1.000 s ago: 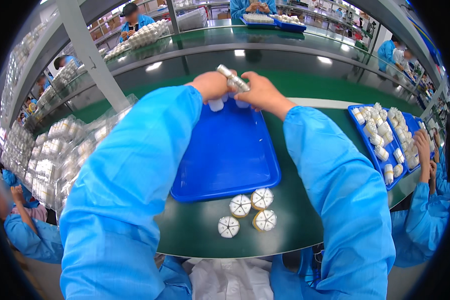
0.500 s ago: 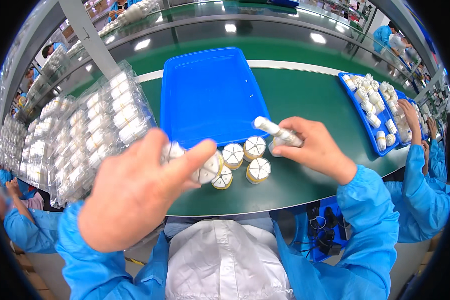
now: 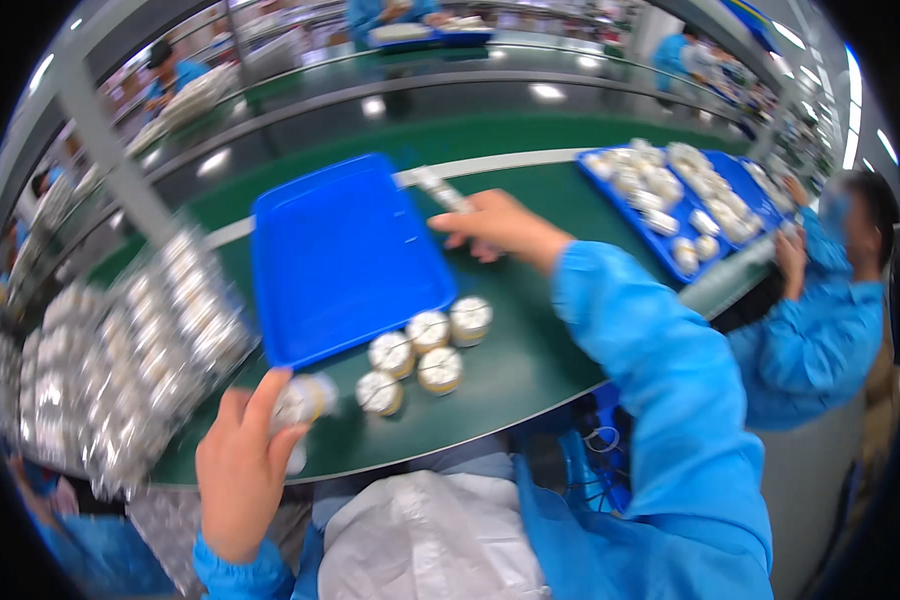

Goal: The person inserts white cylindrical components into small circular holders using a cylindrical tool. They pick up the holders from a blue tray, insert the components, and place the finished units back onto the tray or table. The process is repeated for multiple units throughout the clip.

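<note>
My left hand (image 3: 242, 465) is closed around a short round white bundle (image 3: 298, 402) with a yellowish band, low on the left beside the tray's near corner. Blur softens the bundle's outline. Farther out, my right hand (image 3: 505, 228) grips a slender white roll (image 3: 442, 190), which points up and left past the right edge of a blue tray (image 3: 342, 262). Several upright round bundles (image 3: 440, 370), with white wedge-shaped sections on top and yellow bands, stand together on the green table (image 3: 510, 375) between my hands.
Clear plastic packs of white rolls (image 3: 145, 350) are piled at the left. Blue trays with white bundles (image 3: 660, 190) stand at the right, near a seated co-worker (image 3: 820, 310) in blue. A metal post (image 3: 110, 150) rises at the back left.
The whole view has swung, shifting the tray and bundles leftward. My left hand has drawn away from the standing bundles with one in it. My right hand has moved outward with the slender roll.
</note>
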